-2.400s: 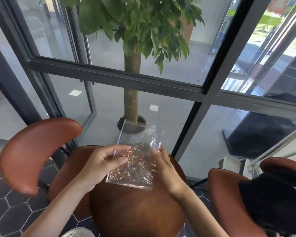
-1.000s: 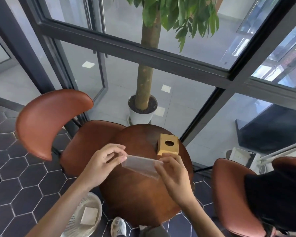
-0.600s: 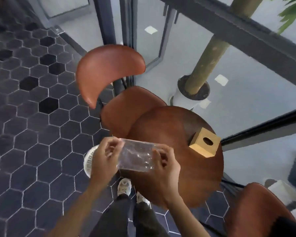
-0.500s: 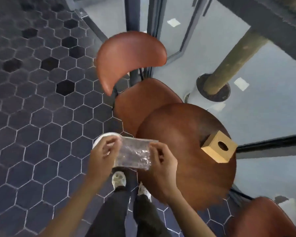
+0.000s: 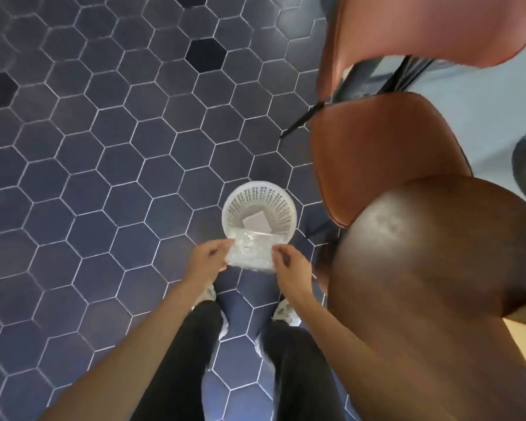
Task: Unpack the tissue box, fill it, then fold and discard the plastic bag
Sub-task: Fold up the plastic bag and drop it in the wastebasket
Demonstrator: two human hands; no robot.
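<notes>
Nearest the camera, two bare forearms reach forward and down over a pair of legs in dark trousers point(image 5: 298, 369), with pale shoes point(image 5: 281, 311) planted on the floor beneath. The left hand point(image 5: 208, 262) pinches the left edge of the plastic bag point(image 5: 251, 252), its fingers curled round that edge, and the right hand point(image 5: 292, 267) grips the bag's right edge in the same way, thumb and fingers closed on the film. The bag is clear and crinkled, folded down to a small flat packet stretched between the two hands, and it hangs just over the near rim of the waste basket point(image 5: 234, 202). That basket is white, round and perforated, and stands on the floor straight ahead of the feet; a pale flat card or paper point(image 5: 255, 221) lies at its bottom. To the right, close by, is the round dark wooden table point(image 5: 438, 284), its top blurred, and a tan edge shows at the far right of the frame beside it, too cropped to tell what it is. Beyond the table stands a brown leather chair point(image 5: 383, 153), its seat next to the basket and its curved backrest farther off at the top. The dark hexagonal tile floor point(image 5: 88, 147) with pale grout spreads away to the left and back.
</notes>
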